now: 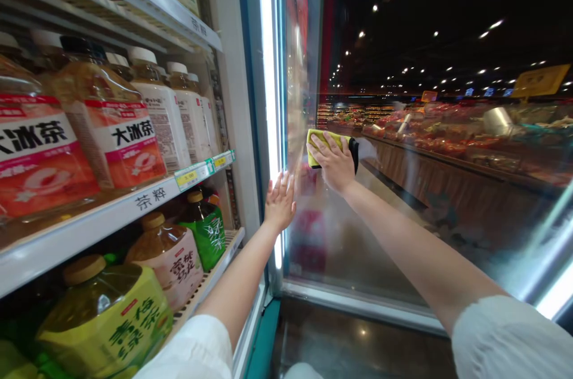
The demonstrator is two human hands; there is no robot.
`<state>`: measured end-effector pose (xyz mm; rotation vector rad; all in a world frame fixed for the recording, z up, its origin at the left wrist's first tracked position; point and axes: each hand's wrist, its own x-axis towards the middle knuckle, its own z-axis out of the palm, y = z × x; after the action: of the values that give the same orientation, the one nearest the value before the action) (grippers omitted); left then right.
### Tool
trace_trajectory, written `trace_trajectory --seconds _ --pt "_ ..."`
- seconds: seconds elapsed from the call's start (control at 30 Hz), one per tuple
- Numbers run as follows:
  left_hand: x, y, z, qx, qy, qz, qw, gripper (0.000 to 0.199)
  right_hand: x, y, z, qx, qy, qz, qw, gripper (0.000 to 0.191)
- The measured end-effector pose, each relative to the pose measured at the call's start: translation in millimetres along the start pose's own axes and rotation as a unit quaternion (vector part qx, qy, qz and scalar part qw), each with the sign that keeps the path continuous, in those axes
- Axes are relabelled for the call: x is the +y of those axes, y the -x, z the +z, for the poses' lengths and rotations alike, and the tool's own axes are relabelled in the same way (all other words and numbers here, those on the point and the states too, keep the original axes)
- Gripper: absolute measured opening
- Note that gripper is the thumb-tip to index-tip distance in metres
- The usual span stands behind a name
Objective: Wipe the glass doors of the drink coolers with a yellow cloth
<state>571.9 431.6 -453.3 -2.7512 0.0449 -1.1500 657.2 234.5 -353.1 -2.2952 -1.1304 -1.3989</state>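
A yellow cloth (pixel 312 159) with black edging lies folded and pressed against the upright pane of a glass door (pixel 340 247), near its left edge and well above its bottom edge. The transparent door stands open, its pane marked with pale haze and reddish reflections.

Yellow fabric cloth (pixel 312 158), black edging. Clear flat glass door pane (pixel 358 242): hazy whitish smears. Long white shelf strip (pixel 102 218): black characters, yellow-and-green price tags. Boxy amber plastic bottle (pixel 128 149): red/white/pink label, black cap. Squat plastic bottle with yellow-green label (pixel 129 325): tan cap, dark green characters (small red patch above). White fabric sleeve (pixel 501 331), plain.
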Motion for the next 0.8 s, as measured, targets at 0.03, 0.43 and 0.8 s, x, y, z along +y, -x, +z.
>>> trace_trajectory --seconds 0.03,0.43,0.8 --pt "0 0 0.3 0.002 -0.001 0.000 1.000 0.084 -7 -6 3 0.005 -0.003 0.007 1.000 0.055" --pt "-11 14 -0.4 0.049 -0.010 -0.015 0.999 0.086 -21 18 34 0.008 -0.018 -0.090 0.996 0.053" --pt "-16 32 -3.6 0.062 -0.021 -0.032 0.997 0.088 -43 52 72 0.015 -0.036 -0.207 0.978 0.051"
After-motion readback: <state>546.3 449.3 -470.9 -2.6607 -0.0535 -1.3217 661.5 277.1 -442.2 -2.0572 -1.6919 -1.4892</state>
